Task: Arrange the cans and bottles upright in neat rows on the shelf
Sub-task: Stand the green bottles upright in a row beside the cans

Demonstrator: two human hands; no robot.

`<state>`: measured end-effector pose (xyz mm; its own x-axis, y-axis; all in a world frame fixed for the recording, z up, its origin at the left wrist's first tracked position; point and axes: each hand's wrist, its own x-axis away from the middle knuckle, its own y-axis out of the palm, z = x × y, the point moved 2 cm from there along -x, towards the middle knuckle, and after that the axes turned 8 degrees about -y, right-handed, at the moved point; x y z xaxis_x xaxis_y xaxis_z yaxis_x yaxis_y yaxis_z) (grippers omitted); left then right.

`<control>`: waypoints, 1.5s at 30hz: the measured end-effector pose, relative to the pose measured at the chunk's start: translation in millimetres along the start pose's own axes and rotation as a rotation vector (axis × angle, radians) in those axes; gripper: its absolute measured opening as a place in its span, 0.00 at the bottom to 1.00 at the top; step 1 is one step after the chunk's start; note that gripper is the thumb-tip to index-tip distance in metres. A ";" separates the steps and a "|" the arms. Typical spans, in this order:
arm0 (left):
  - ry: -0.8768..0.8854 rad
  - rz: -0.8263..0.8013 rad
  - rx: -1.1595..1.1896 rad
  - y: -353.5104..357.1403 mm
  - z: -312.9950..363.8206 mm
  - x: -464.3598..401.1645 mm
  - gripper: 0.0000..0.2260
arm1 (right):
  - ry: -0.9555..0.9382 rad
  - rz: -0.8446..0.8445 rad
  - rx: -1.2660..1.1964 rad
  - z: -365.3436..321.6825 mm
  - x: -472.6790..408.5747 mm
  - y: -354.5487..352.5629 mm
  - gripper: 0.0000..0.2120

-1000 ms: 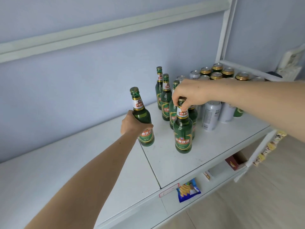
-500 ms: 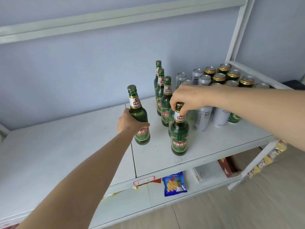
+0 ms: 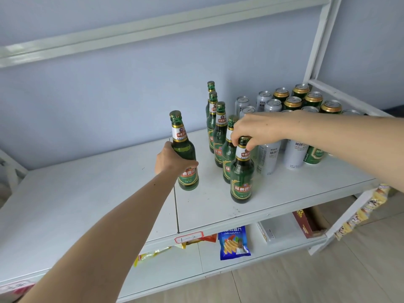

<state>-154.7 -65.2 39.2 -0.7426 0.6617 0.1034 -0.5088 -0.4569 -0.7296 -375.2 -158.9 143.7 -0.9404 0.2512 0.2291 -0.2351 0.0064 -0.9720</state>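
The left hand (image 3: 172, 159) wraps its fingers round the body of a green bottle (image 3: 184, 149), which stands upright on the white shelf (image 3: 87, 204) just right of the seam between two panels, apart from the others. To its right a row of four bottles (image 3: 219, 136) runs back toward the wall, all upright and close together. At the near end of that row stands the front bottle (image 3: 242, 171), close to the shelf's front edge; the right hand (image 3: 254, 130) reaches in from the right and pinches its cap with curled fingertips. Farther right, cans (image 3: 293, 101) stand upright in rows, silver ones nearer the bottles and gold-topped green ones beyond. On the lower shelf lie a blue snack bag (image 3: 234, 242) and a red box (image 3: 306, 221).
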 end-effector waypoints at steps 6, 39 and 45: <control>-0.008 0.004 -0.014 2.1 4.7 6.1 0.34 | -0.004 -0.047 0.095 -1.9 1.9 0.8 0.15; -0.031 0.046 -0.045 13.0 35.9 -106.3 0.31 | 0.268 0.150 0.052 98.1 -110.5 -90.5 0.10; -0.066 0.040 -0.024 30.8 37.3 -134.1 0.30 | 0.382 0.153 0.085 136.4 -139.4 -70.7 0.09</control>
<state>-86.9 -190.2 28.1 -0.7899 0.6018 0.1175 -0.4678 -0.4675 -0.7501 -261.0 -326.5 187.8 -0.8113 0.5838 0.0308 -0.1345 -0.1351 -0.9817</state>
